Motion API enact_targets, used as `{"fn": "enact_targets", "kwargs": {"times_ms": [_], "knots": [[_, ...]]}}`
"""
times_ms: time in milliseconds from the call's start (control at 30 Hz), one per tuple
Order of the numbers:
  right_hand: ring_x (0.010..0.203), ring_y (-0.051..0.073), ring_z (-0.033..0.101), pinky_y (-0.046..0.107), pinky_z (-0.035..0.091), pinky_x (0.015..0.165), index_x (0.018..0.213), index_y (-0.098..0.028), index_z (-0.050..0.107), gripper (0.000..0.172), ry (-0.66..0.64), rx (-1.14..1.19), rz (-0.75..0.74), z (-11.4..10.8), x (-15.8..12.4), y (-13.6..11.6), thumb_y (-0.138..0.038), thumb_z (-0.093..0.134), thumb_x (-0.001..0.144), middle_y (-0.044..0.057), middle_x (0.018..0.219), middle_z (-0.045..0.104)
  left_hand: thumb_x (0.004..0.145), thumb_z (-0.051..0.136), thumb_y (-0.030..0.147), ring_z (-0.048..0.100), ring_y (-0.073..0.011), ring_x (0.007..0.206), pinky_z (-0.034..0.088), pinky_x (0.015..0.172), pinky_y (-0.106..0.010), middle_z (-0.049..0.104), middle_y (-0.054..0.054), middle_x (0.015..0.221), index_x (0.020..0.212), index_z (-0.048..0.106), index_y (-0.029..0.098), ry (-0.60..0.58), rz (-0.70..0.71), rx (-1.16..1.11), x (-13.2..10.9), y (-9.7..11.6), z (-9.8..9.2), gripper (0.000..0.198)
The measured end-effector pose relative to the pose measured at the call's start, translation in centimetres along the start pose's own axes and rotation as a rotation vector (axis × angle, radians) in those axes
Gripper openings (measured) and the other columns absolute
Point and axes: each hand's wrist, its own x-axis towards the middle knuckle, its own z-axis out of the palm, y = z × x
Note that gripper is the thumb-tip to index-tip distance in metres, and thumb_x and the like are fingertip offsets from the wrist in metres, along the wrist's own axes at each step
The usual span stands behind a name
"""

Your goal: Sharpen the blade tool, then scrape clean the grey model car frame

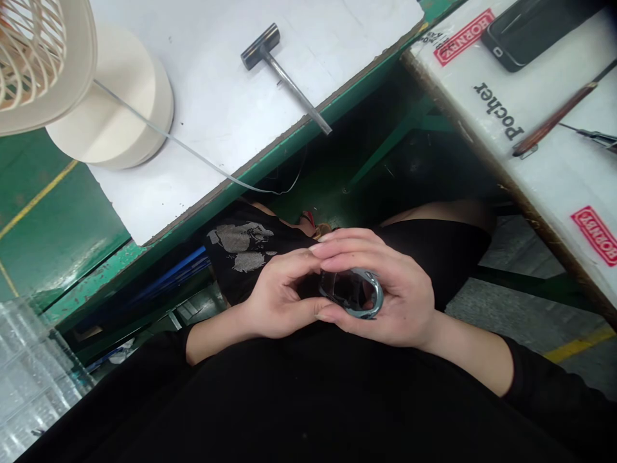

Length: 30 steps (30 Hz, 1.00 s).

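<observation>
A small, hollow, glossy blue-grey shell (374, 302) with a dark inside sits between my hands, above my lap. I cannot tell its exact kind. My right hand (400, 292) is curled round it, fingers over the far side and thumb along the near side. From the other side, my left hand (284, 296) closes on the shell's left end, its fingertips and thumb meeting those of the right hand. The fingers hide part of the shell.
A metal T-shaped hammer (289, 77) and a white fan (116, 109) with a thin cable stand on the white-topped table (207, 58). At right, another work surface (544, 186) with printed lettering bears a black phone (535, 32) and a brown-handled tool (554, 122). Clear plastic (38, 379) lies lower left.
</observation>
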Motion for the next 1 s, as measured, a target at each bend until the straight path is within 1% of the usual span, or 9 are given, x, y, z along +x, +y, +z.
{"fn": "enact_targets", "kwargs": {"times_ms": [167, 300, 433, 500, 567, 700, 867, 933, 1000], "knots": [[0.136, 0.04, 0.09, 0.064, 0.074, 0.12, 0.141, -0.034, 0.087, 0.054, -0.012, 0.022, 0.01, 0.0, 0.1, -0.2, -0.034, 0.111, 0.092, 0.009, 0.141, 0.094, 0.102, 0.102, 0.038, 0.088, -0.0346, 0.125, 0.07, 0.113, -0.05, 0.092, -0.012, 0.136, 0.154, 0.087, 0.031, -0.018, 0.003, -0.006, 0.0, 0.1, -0.1, 0.055], [0.145, 0.04, 0.086, 0.063, 0.069, 0.129, 0.146, -0.033, 0.087, 0.059, -0.03, 0.066, 0.024, 0.0, 0.0, 0.5, -0.04, 0.113, 0.093, 0.011, 0.148, 0.092, 0.1, 0.103, 0.029, 0.087, -0.0311, 0.122, 0.07, 0.11, -0.045, 0.092, -0.009, 0.135, 0.152, 0.087, 0.032, -0.015, 0.0, -0.028, -0.1, 0.0, -0.1, 0.054], [0.164, 0.038, 0.072, 0.062, 0.055, 0.144, 0.157, -0.036, 0.085, 0.075, -0.049, 0.152, 0.178, -0.1, -0.2, 1.2, -0.056, 0.113, 0.091, 0.01, 0.166, 0.083, 0.095, 0.107, 0.024, 0.087, -0.0281, 0.124, 0.071, 0.109, -0.04, 0.09, -0.008, 0.14, 0.153, 0.087, 0.032, 0.079, -0.142, -0.118, -0.3, 0.1, 0.0, 0.062], [0.167, 0.039, 0.068, 0.062, 0.058, 0.141, 0.168, -0.04, 0.078, 0.087, -0.015, 0.215, 0.294, -0.3, -0.4, 1.4, -0.065, 0.11, 0.091, 0.01, 0.176, 0.075, 0.091, 0.11, 0.021, 0.088, -0.0279, 0.122, 0.072, 0.108, -0.04, 0.09, -0.009, 0.137, 0.151, 0.086, 0.029, 0.121, -0.236, -0.169, -0.3, 0.4, 0.0, 0.065], [0.16, 0.037, 0.072, 0.059, 0.065, 0.132, 0.167, -0.041, 0.079, 0.078, 0.051, 0.277, 0.385, -0.5, -0.6, 1.6, -0.067, 0.104, 0.098, 0.01, 0.172, 0.075, 0.084, 0.114, 0.017, 0.087, -0.0265, 0.119, 0.071, 0.107, -0.038, 0.09, -0.008, 0.13, 0.147, 0.085, 0.027, 0.139, -0.319, -0.2, 0.0, 0.7, -0.1, 0.07], [0.154, 0.034, 0.076, 0.056, 0.065, 0.132, 0.142, -0.037, 0.093, 0.035, 0.097, 0.284, 0.451, -0.8, -0.4, 2.0, -0.055, 0.092, 0.112, 0.009, 0.152, 0.086, 0.076, 0.119, 0.015, 0.084, -0.0233, 0.112, 0.071, 0.1, -0.033, 0.087, -0.006, 0.127, 0.154, 0.083, 0.03, 0.064, -0.439, -0.304, 0.7, 1.1, -0.6, 0.087], [0.151, 0.033, 0.077, 0.055, 0.064, 0.131, 0.14, -0.037, 0.094, 0.04, 0.08, 0.35, 0.536, -0.6, -0.1, 2.8, -0.066, 0.085, 0.115, 0.007, 0.156, 0.086, 0.107, 0.097, 0.034, 0.086, -0.0199, 0.097, 0.075, 0.082, -0.029, 0.085, -0.012, 0.135, 0.147, 0.085, 0.025, -0.011, -0.553, -0.562, 1.0, 1.5, -1.2, 0.042], [0.14, 0.029, 0.082, 0.049, 0.068, 0.122, 0.143, -0.036, 0.091, 0.041, 0.114, 0.365, 0.586, -0.4, -0.1, 2.8, -0.065, 0.086, 0.115, 0.007, 0.151, 0.087, 0.107, 0.096, 0.029, 0.087, -0.0189, 0.092, 0.077, 0.079, -0.03, 0.085, -0.01, 0.13, 0.144, 0.084, 0.024, 0.043, -0.584, -0.566, 0.9, 1.7, -1.3, 0.039], [0.115, 0.023, 0.085, 0.04, 0.071, 0.106, 0.136, -0.032, 0.09, 0.037, 0.137, 0.378, 0.643, -0.2, -0.1, 2.5, -0.062, 0.088, 0.114, 0.005, 0.129, 0.091, 0.102, 0.101, 0.025, 0.088, -0.0195, 0.09, 0.079, 0.077, -0.03, 0.085, -0.008, 0.123, 0.139, 0.083, 0.022, 0.093, -0.565, -0.54, 0.8, 1.9, -1.2, 0.041]]}}
